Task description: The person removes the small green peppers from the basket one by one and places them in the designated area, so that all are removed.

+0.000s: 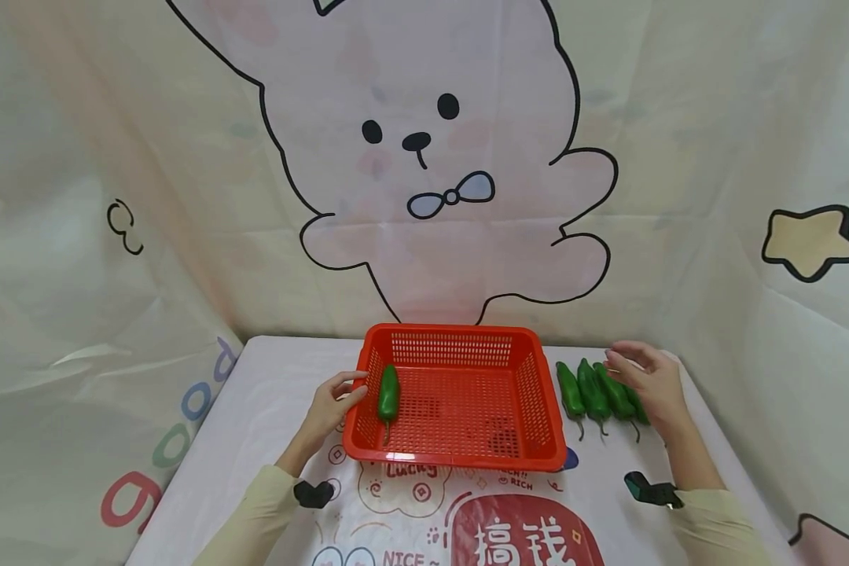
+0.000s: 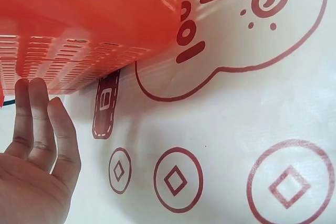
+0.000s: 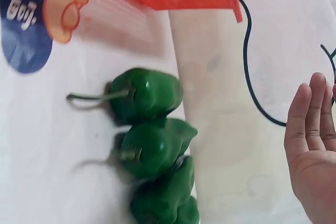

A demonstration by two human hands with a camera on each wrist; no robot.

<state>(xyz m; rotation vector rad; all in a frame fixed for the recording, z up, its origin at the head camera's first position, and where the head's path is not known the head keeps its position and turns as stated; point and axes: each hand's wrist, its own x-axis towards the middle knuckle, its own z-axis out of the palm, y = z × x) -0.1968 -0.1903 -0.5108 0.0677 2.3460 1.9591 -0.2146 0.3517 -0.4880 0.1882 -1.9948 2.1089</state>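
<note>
A red plastic basket (image 1: 460, 461) with slotted walls stands on the table, one green pepper (image 1: 389, 393) lying along its left side inside. At its left rim is my left hand (image 1: 332, 409). In the left wrist view the fingers (image 2: 65, 135) are extended against the basket's outer wall (image 2: 79, 72), holding nothing. To the right of the basket, several green peppers (image 1: 593, 391) lie side by side, stems toward me. My right hand (image 1: 651, 385) hovers above the rightmost pepper (image 1: 637, 402) and partly hides it. Its fingers (image 3: 313, 114) look extended and grip nothing in the right wrist view.
A white printed cloth (image 1: 368, 534) covers the table. Behind it hangs a backdrop (image 1: 651, 259) with a cartoon bear, close to the basket's far rim. Sheets (image 1: 821, 377) also hang at both sides. Each wrist wears a dark strap (image 1: 654, 489).
</note>
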